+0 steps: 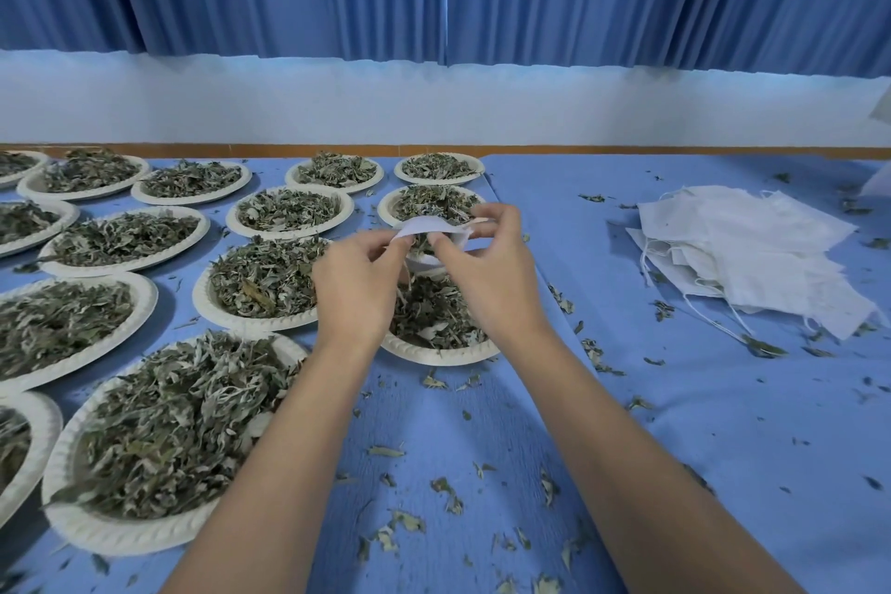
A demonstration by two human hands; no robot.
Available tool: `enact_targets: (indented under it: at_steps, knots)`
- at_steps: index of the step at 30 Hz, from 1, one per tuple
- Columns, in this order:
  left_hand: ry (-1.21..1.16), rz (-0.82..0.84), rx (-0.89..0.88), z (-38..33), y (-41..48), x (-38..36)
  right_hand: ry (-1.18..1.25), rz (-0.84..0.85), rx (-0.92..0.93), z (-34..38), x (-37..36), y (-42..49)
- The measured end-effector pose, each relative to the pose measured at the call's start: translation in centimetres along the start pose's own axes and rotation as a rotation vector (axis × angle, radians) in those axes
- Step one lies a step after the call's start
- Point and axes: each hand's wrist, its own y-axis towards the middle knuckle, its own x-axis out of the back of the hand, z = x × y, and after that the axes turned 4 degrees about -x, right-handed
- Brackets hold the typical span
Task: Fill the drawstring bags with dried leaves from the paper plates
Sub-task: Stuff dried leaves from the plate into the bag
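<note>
Covering the whole bench, the blue cloth [675,424] carries rows of paper plates [120,540] heaped with dried leaves [164,424]; a stack of empty bags [752,251] lies well apart to the right. The drawstring bag [424,227] in work is held above a plate in the right-hand column, between both hands. Judged light, limp and quick to collapse, it is best taken at the mouth hem, not the body; the leaves look brittle and apt to spill. The left hand [354,280] and right hand [487,265] each have curled fingers pinching opposite sides of the mouth rim, spreading it open.
</note>
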Motion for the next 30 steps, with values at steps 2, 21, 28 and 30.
enact_targets:
  at_steps: [2, 21, 28, 30]
  knots:
    - [-0.027, 0.009, 0.017, 0.0, 0.0, -0.1, -0.114, 0.003, 0.085, -0.1, -0.1, -0.3]
    - [-0.092, -0.03, 0.082, 0.1, 0.2, -0.5, -0.237, 0.183, 0.316, -0.4, -0.2, -1.3]
    - [-0.097, -0.009, 0.14, -0.4, -0.1, -0.6, -0.232, 0.064, 0.242, -0.3, -1.3, -1.2]
    - [-0.093, 0.007, 0.142, -0.5, -0.2, -0.5, -0.262, 0.059, 0.221, -0.3, -1.3, -1.1]
